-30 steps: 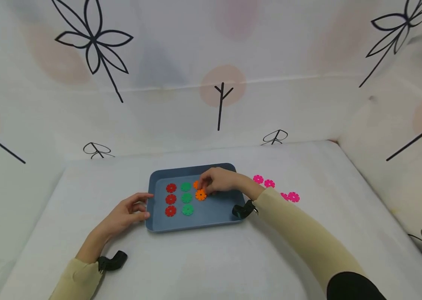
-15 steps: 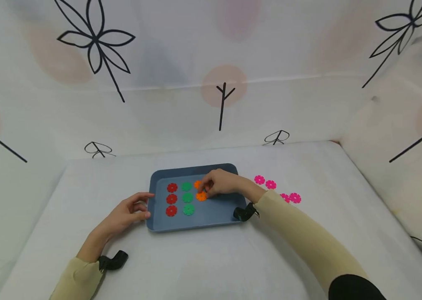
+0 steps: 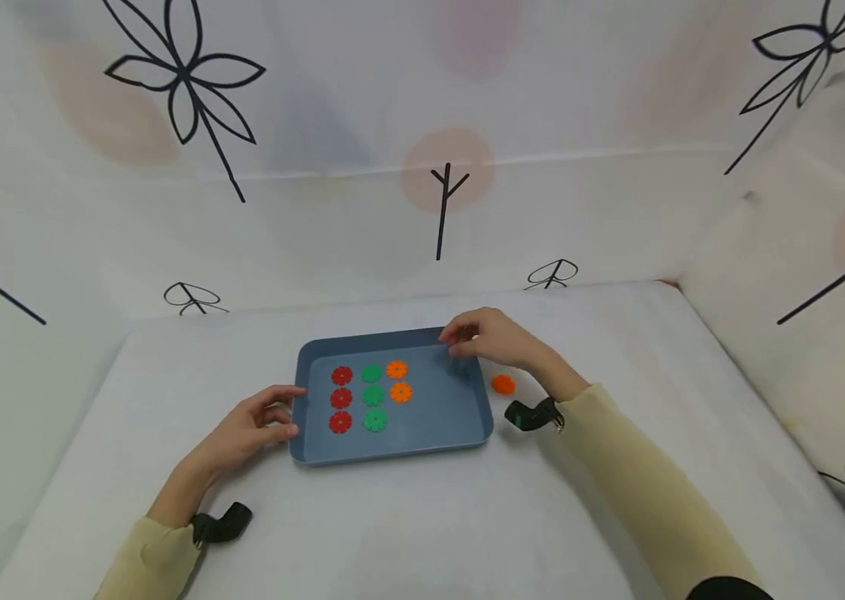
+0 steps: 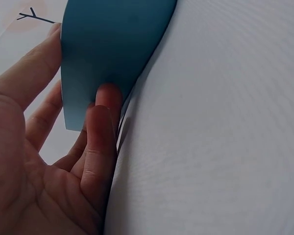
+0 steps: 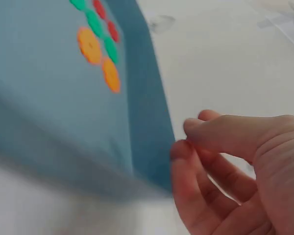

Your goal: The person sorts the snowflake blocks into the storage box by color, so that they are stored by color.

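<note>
My left hand (image 3: 261,423) rests at the left end of a blue-grey tray (image 3: 437,433), its fingertips against the outer wall and rim in the left wrist view. Over the tray's back right corner hovers my right hand (image 3: 484,335), fingers loosely bent, with nothing visible between thumb and fingers in the right wrist view. Inside the tray, flat notched flower-shaped plastic discs lie in columns: three red discs (image 3: 341,398), three green discs (image 3: 373,396) and two orange discs (image 3: 401,392). Another orange disc (image 3: 503,384) lies on the table beside the tray's right edge, near the right wrist.
A white cloth (image 3: 362,525) covers the table, with patterned fabric walls (image 3: 317,233) behind and at both sides. My right forearm (image 3: 640,467) crosses the table right of the tray. The pink discs seen earlier are hidden behind the right hand and forearm.
My right hand has let go of the front orange disc in the tray and moved right and back to the corner. The loose orange disc has come into sight. The left hand stays put.
</note>
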The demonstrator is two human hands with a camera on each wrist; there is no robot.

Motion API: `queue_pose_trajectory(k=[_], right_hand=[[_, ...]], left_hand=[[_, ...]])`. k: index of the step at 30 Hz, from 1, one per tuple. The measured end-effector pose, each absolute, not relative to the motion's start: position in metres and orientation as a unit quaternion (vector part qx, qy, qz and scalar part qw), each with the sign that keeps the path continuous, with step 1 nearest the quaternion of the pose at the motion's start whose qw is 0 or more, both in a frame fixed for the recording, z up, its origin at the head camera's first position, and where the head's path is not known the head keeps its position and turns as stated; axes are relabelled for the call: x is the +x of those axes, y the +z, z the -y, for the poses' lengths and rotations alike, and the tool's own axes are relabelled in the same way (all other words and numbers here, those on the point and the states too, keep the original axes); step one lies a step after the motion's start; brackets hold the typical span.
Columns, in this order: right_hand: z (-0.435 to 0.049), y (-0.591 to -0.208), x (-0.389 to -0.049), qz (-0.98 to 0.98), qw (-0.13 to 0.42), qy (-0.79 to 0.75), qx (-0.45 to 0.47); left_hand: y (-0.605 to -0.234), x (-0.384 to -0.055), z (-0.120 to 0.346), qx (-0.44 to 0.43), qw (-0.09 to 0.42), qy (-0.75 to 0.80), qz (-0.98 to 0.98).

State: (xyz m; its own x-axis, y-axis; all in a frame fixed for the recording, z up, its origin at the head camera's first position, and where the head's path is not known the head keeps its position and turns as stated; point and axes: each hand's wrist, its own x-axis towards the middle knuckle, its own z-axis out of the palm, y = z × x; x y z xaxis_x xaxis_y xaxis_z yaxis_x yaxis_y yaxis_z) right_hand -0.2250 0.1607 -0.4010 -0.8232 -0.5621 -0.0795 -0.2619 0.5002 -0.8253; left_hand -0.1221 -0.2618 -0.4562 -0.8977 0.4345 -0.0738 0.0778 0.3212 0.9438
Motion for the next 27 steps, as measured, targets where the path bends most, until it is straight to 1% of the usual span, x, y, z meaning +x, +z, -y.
queue_pose_trajectory(k=[3, 6, 9, 12, 16, 22, 27], right_hand=[[-0.184, -0.402, -0.223, -0.855, 0.147, -0.452, -0.207], [-0.205, -0.408, -0.219, -0.865, 0.139, -0.445, -0.185], [-0.221, -0.416, -0.212, -0.876, 0.144, -0.422, -0.186], [-0.230, -0.423, -0.204, -0.884, 0.144, -0.393, -0.207], [-0.235, -0.429, -0.193, -0.888, 0.134, -0.371, -0.237], [-0.228, -0.431, -0.187, -0.902, 0.093, -0.303, -0.293], [-0.222, -0.430, -0.186, -0.916, 0.088, -0.272, -0.281]], left_hand=[[-0.455, -0.122, 0.262, 0.158, 0.160, 0.560, -0.797], [-0.456, -0.122, 0.262, 0.158, 0.162, 0.560, -0.797], [-0.456, -0.121, 0.262, 0.158, 0.163, 0.555, -0.800], [-0.456, -0.121, 0.262, 0.160, 0.160, 0.553, -0.802], [-0.456, -0.122, 0.261, 0.165, 0.158, 0.554, -0.800], [-0.455, -0.121, 0.262, 0.171, 0.156, 0.555, -0.799], [-0.456, -0.120, 0.262, 0.169, 0.157, 0.556, -0.799]])
